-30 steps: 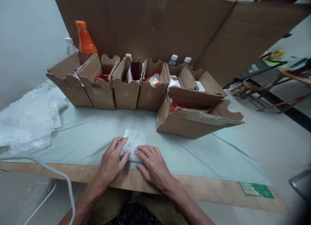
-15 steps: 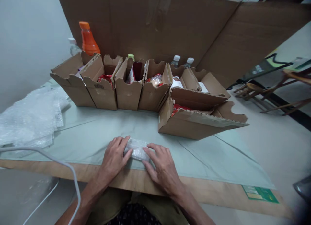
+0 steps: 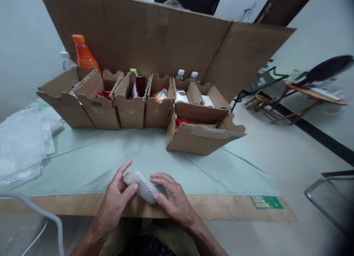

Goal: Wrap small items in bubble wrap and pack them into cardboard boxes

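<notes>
Both forearms reach in from the lower edge of the view and slant toward each other, so that the hands meet low, just left of center, over the front edge of the desk (image 3: 83, 204). The left hand (image 3: 113, 199) is turned partly on its side, its index finger stretched forward and raised clear, its thumb laid over the left part of a bubble-wrap roll (image 3: 142, 187) and its other fingers curled in behind, closed around that end. The right hand (image 3: 174, 197) is back-up and about half open, its fingers reaching leftward in a loose curve past the far side of the roll while its thumb touches the right end; whether those fingers press on it, I cannot tell. The roll lies between the two hands, its long axis running diagonally: the left end points away from the person and the right end points back toward the person and the right forearm. Whether its underside touches the desk is hidden. Beyond the hands, a pale green cloth (image 3: 121, 149) covers the desk up to a row of open cardboard boxes (image 3: 131, 116), with one more box (image 3: 193, 139) set crosswise in front of the row's right end. A pile of bubble-wrap sheets (image 3: 24, 141) lies well apart to the left.
</notes>
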Demonstrator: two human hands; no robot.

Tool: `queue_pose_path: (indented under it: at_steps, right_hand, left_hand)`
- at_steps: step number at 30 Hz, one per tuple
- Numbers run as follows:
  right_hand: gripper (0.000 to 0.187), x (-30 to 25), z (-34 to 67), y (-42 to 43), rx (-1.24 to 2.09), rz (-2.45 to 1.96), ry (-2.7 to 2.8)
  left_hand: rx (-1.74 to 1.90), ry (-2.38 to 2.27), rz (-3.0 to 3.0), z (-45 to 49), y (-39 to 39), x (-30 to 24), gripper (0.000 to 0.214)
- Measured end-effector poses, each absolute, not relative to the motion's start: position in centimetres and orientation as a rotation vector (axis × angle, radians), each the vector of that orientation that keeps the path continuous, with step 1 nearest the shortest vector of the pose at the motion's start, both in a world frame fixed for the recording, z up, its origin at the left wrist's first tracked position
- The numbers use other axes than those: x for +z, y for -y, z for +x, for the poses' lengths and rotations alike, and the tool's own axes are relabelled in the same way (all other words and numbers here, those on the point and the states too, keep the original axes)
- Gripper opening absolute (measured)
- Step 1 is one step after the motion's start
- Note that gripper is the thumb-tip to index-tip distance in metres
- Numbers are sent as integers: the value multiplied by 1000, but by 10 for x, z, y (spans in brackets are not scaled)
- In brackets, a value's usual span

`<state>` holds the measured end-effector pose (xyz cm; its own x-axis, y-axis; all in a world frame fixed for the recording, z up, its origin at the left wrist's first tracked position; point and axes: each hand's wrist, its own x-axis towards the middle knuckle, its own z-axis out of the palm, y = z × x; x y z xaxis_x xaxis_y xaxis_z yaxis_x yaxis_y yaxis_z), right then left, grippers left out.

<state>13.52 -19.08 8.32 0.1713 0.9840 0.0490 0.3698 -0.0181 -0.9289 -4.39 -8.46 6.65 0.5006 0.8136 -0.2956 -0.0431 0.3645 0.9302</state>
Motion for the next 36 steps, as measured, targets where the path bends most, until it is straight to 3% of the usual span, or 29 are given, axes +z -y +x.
queue_pose_path:
  at_steps: [4,5,10,15,20,23,30,36]
  right_hand:
    - [77,78,144,217,1063,-1327,1006]
    - [77,77,146,221,1055,-1321,943]
    - [33,94,174,230,840,-1395,744]
    - [30,148,249,255,418,-1477,786]
    - [27,204,306,266,-227,-1736,883]
    - [23,228,322,254,-425,-1861,1055]
    - [27,253,340,181,-302,-1904,1878]
    - [33,245,341,139,-119,-1981,2098]
  left_hand:
    - [734,-864,1109,-19,99,82,84]
    - [735,-857,1123,-10,102,84,83]
    - [703,-716,1351,35,100,105,77]
    - [1226,-613,2094,86,65,148,69]
    - [1265,-595,2463,122,55,150,27]
    - [1315,-578,2387,121,65,128,18]
    - [1272,-549,2140,116,75,102,21]
    - [1242,-528,2108,115,76,101,26]
